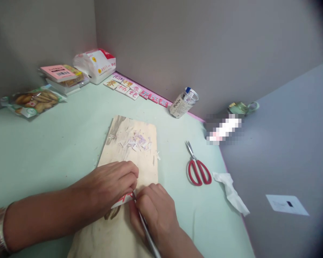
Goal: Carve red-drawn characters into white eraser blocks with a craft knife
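My left hand point(110, 184) lies curled on a wooden board point(134, 150), its fingers pressing down a small white card with red markings point(123, 199). My right hand point(154, 211) is closed around a thin metal craft knife point(146, 229), its tip touching the card's edge beside my left fingertips. Several pale paper shavings point(137, 141) lie scattered on the board's far part. A silver bangle point(0, 231) sits on my left wrist.
Red-handled scissors point(197, 168) and a crumpled tissue point(231, 191) lie right of the board. A row of lettered cards point(134, 89) lines the wall. A can point(183, 102), snack bags point(33, 100), boxes point(63, 73) and a white packet point(95, 64) sit at the back.
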The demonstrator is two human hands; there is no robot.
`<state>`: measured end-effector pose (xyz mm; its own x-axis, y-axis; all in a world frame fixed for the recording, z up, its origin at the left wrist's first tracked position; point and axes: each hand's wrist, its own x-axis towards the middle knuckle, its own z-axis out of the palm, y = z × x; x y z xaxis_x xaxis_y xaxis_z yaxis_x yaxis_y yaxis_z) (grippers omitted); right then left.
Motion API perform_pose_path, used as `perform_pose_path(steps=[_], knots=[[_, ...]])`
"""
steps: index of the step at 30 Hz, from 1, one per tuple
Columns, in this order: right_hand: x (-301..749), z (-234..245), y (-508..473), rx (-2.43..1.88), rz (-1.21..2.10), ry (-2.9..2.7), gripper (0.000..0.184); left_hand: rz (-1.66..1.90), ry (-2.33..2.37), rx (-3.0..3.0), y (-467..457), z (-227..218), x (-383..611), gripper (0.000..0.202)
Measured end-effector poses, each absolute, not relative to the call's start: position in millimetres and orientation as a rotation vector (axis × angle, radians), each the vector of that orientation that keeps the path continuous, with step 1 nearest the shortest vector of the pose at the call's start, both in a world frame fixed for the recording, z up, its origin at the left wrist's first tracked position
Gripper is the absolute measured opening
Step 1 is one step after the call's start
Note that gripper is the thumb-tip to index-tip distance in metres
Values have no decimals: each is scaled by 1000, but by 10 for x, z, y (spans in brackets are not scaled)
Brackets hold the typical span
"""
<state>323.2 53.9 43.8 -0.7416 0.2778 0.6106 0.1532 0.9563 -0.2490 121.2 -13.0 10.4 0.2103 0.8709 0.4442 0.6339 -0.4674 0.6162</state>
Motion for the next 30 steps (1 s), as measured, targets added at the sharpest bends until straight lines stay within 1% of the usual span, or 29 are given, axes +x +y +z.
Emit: perform_pose_path(steps=[6, 10, 16, 21, 24, 27, 30], knots=[[3217, 469, 533, -303, 256, -2405, 31, 1077, 1409, 2183, -133, 142, 1187, 27], [3225, 468, 522, -315, 232, -2426, 32, 1113, 1402, 2192, -140, 157, 1234, 26], [3233, 433, 507, -329, 223, -2423, 32, 1198, 1370, 2311, -168, 125, 1278, 43], [3200, 441, 499, -322, 225, -2412, 32, 1177, 1325, 2262, -184, 94, 1252, 37], [3185, 458, 492, -330, 233, -2417, 32, 1157, 1295, 2209, -191, 91, 1221, 37], [3180, 452, 480, -333, 238, -2403, 32, 1116, 1259, 2181, -202, 116, 1185, 37], [3180, 427, 471, -339, 243, -2395, 31, 1107, 1227, 2149, -221, 172, 1150, 32]])
